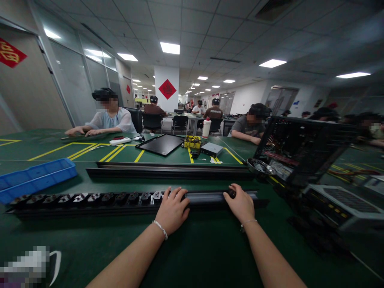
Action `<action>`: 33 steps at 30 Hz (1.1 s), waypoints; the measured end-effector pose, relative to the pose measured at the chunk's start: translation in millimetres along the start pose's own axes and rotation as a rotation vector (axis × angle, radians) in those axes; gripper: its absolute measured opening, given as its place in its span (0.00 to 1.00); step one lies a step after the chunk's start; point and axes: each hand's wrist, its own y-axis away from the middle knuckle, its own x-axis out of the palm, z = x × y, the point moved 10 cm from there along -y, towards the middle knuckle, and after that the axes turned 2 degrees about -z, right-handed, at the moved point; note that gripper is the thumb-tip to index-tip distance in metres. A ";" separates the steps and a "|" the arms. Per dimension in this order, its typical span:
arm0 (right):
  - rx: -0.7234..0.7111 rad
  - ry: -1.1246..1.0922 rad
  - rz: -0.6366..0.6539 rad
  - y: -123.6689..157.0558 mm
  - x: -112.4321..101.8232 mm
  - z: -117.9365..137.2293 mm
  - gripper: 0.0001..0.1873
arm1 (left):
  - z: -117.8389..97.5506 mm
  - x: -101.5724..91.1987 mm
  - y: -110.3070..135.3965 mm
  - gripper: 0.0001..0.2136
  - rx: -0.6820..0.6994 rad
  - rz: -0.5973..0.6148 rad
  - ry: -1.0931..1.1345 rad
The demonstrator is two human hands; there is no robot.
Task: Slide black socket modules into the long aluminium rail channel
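Note:
A long black power strip [90,200] with several sockets lies across the green table [192,252] in front of me. My left hand [172,210] rests on top of it near its middle, fingers curled over the far edge. My right hand [240,204] grips the strip's plain right end, fingers wrapped over it. A second long black rail [168,171] lies parallel just behind the strip.
A blue plastic bin [36,178] sits at the left. An open black computer case [300,150], a small metal bowl [260,166] and a power supply unit [336,204] stand at the right. Several seated people work at the tables beyond; a black panel [160,144] lies mid-table.

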 end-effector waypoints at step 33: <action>-0.004 0.057 -0.049 4.1 -1.7 2.7 0.20 | 0.1 -0.5 0.6 0.09 0.003 0.000 -0.001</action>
